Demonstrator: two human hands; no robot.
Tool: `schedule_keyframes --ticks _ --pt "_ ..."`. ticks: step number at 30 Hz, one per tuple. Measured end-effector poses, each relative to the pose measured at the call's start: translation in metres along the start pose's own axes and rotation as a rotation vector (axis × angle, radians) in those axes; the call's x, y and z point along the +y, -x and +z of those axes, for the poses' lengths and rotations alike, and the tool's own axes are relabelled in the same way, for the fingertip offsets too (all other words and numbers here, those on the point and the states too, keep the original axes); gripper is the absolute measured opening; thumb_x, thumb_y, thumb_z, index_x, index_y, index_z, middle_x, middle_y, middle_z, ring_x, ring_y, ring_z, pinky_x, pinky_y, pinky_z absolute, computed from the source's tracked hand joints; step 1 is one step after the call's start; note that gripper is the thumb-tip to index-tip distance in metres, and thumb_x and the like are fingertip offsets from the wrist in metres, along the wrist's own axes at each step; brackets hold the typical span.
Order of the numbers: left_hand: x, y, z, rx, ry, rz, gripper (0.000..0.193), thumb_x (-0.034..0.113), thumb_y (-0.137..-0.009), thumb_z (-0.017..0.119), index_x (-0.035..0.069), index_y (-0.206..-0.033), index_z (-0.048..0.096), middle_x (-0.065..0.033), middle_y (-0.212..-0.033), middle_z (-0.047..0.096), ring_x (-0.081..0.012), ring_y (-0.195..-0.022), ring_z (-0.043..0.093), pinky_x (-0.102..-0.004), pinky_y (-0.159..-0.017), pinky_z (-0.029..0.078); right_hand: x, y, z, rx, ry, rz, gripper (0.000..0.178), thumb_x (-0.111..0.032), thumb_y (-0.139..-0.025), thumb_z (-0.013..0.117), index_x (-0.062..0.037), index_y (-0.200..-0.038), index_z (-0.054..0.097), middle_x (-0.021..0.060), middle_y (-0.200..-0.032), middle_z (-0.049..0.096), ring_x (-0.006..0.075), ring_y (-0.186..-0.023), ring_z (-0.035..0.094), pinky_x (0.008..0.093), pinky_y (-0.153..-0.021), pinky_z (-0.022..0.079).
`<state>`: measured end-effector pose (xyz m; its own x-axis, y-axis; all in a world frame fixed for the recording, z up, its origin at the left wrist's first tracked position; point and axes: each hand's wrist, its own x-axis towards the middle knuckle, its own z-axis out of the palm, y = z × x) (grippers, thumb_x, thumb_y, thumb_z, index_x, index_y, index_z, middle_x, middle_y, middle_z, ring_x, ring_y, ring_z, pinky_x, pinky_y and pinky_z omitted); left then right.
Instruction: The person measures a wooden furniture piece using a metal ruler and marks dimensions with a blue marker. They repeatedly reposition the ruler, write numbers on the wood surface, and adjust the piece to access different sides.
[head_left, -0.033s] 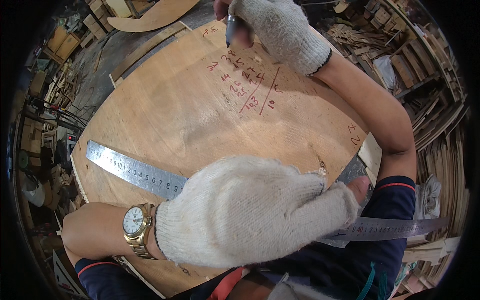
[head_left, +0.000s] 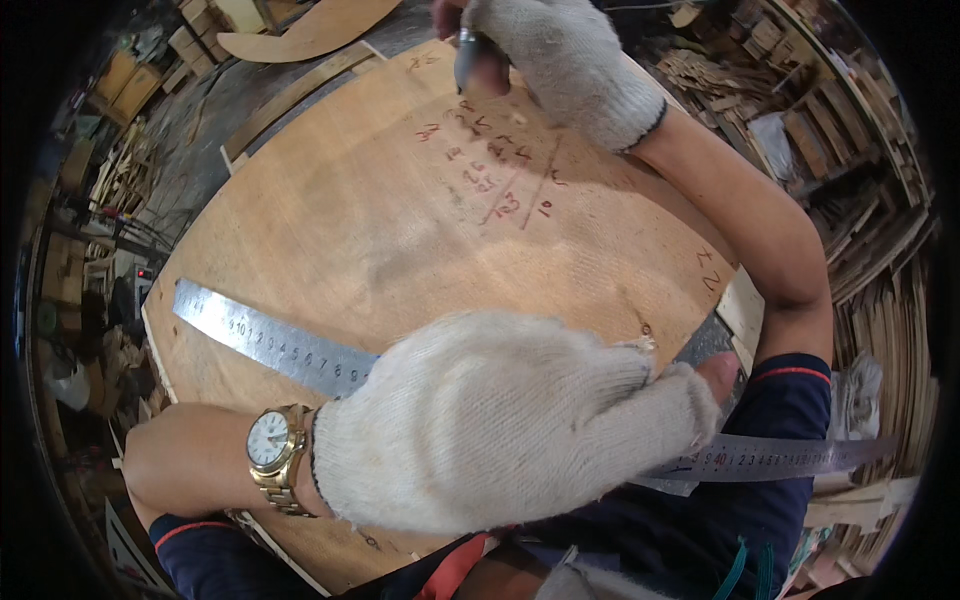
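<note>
A wide plywood board (head_left: 330, 220) with a curved outline lies before me, with red handwritten figures in its upper part. At the far side my right hand (head_left: 565, 70), in a whitish knitted glove with bare fingertips, is closed round a marker pen (head_left: 465, 62). The pen's tip points down at the board beside the figures. Close to me, my gloved left hand (head_left: 500, 420) covers the middle of a long steel ruler (head_left: 280, 340) and is closed on it. Most of its fingers are hidden under the glove's back; the thumb tip shows at the right. The ruler sticks out on both sides.
A curved plywood piece (head_left: 310, 32) and a wooden strip (head_left: 290, 105) lie beyond the board. Stacked wood offcuts (head_left: 800, 120) fill the right side. More scrap wood and cables stand at the left. The ruler's right end (head_left: 800, 458) overhangs my clothing.
My right hand and the marker have shifted very slightly to the right. The left hand and the ruler look almost still.
</note>
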<state>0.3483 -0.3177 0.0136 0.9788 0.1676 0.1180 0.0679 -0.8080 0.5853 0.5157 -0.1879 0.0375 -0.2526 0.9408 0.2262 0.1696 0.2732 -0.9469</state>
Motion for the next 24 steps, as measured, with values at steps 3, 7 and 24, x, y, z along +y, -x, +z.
schedule_keyframes --ticks 3,7,24 --pt "0.000 -0.002 0.011 0.049 0.064 0.062 0.060 0.021 -0.101 0.055 0.018 -0.159 0.038 -0.0060 -0.122 0.069 -0.0178 -0.090 0.067 -0.0288 -0.072 0.056 0.002 -0.001 0.003 0.113 0.029 0.013 0.039 -0.038 -0.107 0.058 -0.0077 -0.083 0.064 -0.0035 -0.062 0.055 0.0050 -0.048 0.050 0.0230 -0.044 0.038" --pt "-0.009 -0.010 0.010 0.030 0.102 0.091 0.056 0.029 -0.103 0.052 0.017 -0.157 0.042 -0.0059 -0.126 0.067 -0.0188 -0.097 0.066 -0.0307 -0.076 0.056 0.019 -0.007 -0.012 0.099 -0.068 -0.058 0.040 -0.037 -0.106 0.059 -0.0073 -0.079 0.064 -0.0023 -0.058 0.055 0.0061 -0.044 0.049 0.0236 -0.041 0.038" --pt "-0.020 0.005 -0.003 -0.056 -0.114 0.016 0.058 0.041 -0.101 0.060 0.015 -0.152 0.047 -0.0137 -0.140 0.059 -0.0245 -0.126 0.061 -0.0398 -0.104 0.050 0.007 -0.004 -0.011 0.039 -0.028 0.022 0.044 -0.048 -0.104 0.059 -0.0094 -0.083 0.060 -0.0030 -0.060 0.052 0.0051 -0.048 0.046 0.0218 -0.044 0.035"
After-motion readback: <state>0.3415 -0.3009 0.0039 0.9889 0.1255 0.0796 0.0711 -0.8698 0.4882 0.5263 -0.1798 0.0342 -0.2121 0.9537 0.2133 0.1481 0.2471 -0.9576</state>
